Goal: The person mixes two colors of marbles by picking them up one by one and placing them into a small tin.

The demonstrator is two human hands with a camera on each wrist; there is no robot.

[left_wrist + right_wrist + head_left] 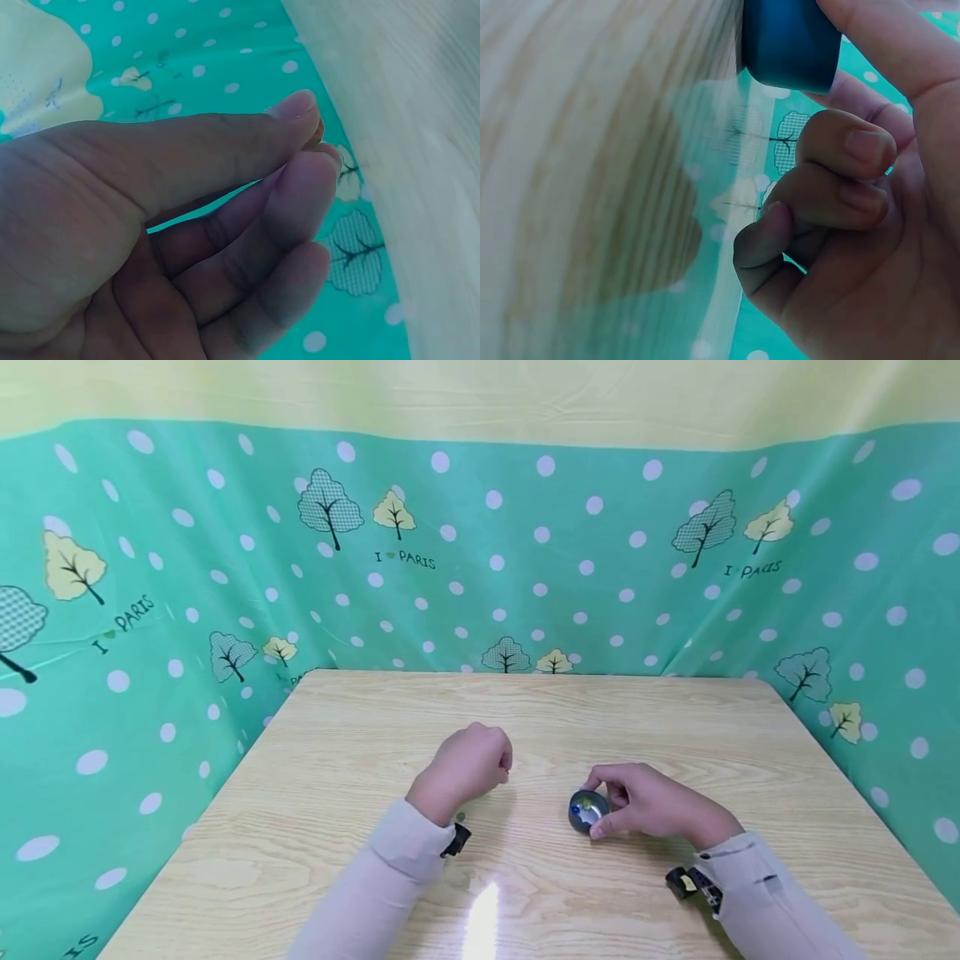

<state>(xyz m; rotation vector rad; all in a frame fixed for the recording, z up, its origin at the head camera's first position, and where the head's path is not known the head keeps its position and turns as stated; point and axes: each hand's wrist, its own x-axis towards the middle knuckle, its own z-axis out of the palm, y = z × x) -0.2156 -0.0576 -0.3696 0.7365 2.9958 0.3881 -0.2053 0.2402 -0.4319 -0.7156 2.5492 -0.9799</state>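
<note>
Right hand (pixel 651 806) pinched small blue dish (pixel 587 811) holding beads at table (pixel 360 735) centre; left hand (pixel 471 764), at its 9 o'clock, pinched fingertips together, apparently mid-transfer, content unclear; next move likely needs precise release over dish.

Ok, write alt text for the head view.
On a wooden table, the right hand pinches a small round dark-blue container, while the left hand hovers beside it, fingers curled. Green polka-dot cloth with trees surrounds the table.
</note>
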